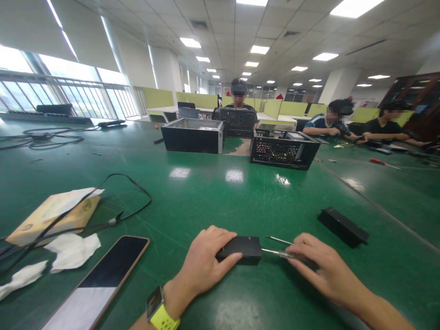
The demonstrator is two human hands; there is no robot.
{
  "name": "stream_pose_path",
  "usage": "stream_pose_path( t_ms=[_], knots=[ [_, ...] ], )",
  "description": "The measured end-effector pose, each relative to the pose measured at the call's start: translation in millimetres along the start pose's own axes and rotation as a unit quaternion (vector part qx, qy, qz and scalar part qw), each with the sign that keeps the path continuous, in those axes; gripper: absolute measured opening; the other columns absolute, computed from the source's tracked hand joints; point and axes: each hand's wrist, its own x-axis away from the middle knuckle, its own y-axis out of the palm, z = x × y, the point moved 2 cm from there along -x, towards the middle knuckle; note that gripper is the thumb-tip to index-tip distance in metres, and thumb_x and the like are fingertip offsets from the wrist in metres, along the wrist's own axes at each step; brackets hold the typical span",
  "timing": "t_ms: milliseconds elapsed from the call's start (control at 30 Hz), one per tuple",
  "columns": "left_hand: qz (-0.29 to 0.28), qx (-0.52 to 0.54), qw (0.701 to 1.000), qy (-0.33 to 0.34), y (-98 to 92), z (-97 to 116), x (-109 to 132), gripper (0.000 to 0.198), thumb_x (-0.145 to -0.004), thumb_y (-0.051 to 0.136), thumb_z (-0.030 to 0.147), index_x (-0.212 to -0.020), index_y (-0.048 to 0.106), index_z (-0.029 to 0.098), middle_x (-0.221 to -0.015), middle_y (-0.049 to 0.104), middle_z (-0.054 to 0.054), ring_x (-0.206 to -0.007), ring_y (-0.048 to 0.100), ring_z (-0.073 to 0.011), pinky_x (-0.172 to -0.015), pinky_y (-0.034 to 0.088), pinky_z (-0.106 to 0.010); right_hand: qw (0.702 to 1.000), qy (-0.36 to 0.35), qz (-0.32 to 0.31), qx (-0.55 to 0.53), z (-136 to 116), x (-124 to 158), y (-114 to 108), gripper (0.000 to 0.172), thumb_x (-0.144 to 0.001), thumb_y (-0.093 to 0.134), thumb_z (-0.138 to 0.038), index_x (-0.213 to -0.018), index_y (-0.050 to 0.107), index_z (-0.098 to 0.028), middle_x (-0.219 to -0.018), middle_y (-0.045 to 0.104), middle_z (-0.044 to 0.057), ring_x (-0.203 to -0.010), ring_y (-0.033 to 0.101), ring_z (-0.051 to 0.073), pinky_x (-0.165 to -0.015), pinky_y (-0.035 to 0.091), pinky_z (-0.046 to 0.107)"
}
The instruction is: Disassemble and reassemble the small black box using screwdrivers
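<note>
A small black rectangular box (250,250) rests on the green tabletop, its left part between the thumb and fingers of my left hand (209,256). My right hand (316,261) is closed around a screwdriver (275,252) with a metal shaft. The shaft points left, and its tip is at the box's right end; whether it sits in a screw I cannot tell. A second thin metal shaft (279,239) shows just behind, its other end hidden by my right hand. A similar black box (343,226) lies farther right, apart from both hands.
On the left lie a phone (110,261), crumpled tissues (74,250), a tissue pack (68,213) and a looping black cable (137,183). Two open computer cases (192,140) (283,151) stand ahead. An orange-handled screwdriver (380,161) lies far right. Several people sit across the table.
</note>
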Motion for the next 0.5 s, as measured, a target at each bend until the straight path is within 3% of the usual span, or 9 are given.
stream_pose_path(
  t_ms=[200, 367, 500],
  knots=[
    [-0.006, 0.004, 1.000, -0.012, 1.1, -0.1, 1.1, 0.033, -0.086, 0.065, 0.041, -0.113, 0.064, 0.021, -0.107, 0.069, -0.008, -0.096, 0.061, -0.0272, -0.084, 0.048, -0.044, 0.998, -0.052, -0.011, 0.025, -4.4, -17.8, -2.8, 0.018, -0.095, 0.051, -0.024, -0.103, 0.067, -0.021, -0.093, 0.065, 0.007, -0.085, 0.062, 0.019, -0.074, 0.052, 0.032],
    [0.025, 0.006, 1.000, -0.017, 0.1, -4.6, 3.7, 0.072, -0.073, 0.077, 0.049, -0.133, 0.049, 0.022, -0.124, 0.062, -0.012, -0.111, 0.057, -0.0312, -0.095, 0.046, -0.048, 0.995, -0.071, -0.046, 0.048, -5.3, -28.2, -4.3, 0.017, -0.094, 0.052, -0.022, -0.104, 0.067, -0.022, -0.095, 0.067, 0.007, -0.087, 0.061, 0.020, -0.076, 0.051, 0.035],
    [0.044, 0.018, 0.999, -0.009, -1.0, -7.6, 6.1, 0.091, -0.068, 0.080, 0.056, -0.142, 0.038, 0.022, -0.136, 0.054, -0.014, -0.121, 0.052, -0.0328, -0.102, 0.042, -0.050, 1.000, -0.020, 0.010, 0.005, -7.2, -24.8, 19.3, 0.017, -0.097, 0.049, -0.026, -0.098, 0.065, -0.021, -0.091, 0.068, 0.008, -0.084, 0.061, 0.021, -0.075, 0.052, 0.037]
  ],
)
